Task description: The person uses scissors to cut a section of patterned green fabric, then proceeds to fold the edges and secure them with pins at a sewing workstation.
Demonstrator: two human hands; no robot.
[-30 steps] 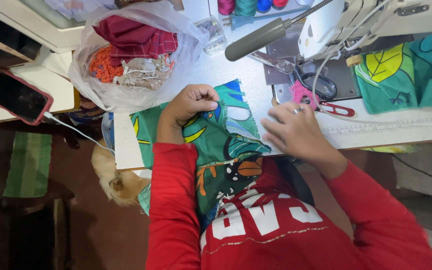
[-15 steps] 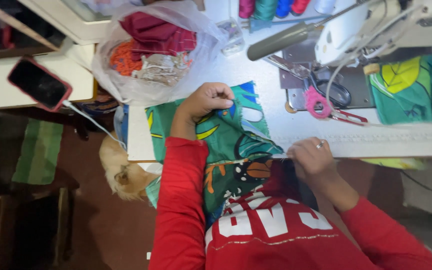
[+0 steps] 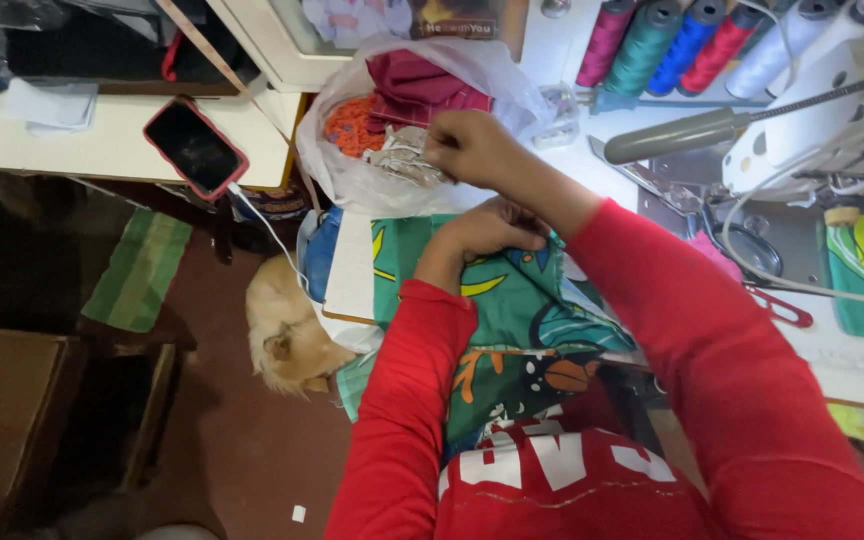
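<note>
The right hand (image 3: 467, 148) has left the near edge of the desk (image 3: 352, 270) and now reaches far across to the plastic bag (image 3: 352, 170) of scraps, its grip pinched narrow on something I cannot make out. The left hand (image 3: 487, 230) still presses the green printed fabric (image 3: 512, 310) flat on the desk.

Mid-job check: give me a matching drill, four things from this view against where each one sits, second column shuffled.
Things:
1. phone
2. bag
3. dog
4. printed cloth

Places:
A. on the floor, beside the table's left edge
B. under the left hand, draped over the table edge
C. on the white side table, upper left
D. under the right hand, stuffed with scraps

Pairs: 1-C, 2-D, 3-A, 4-B
</note>
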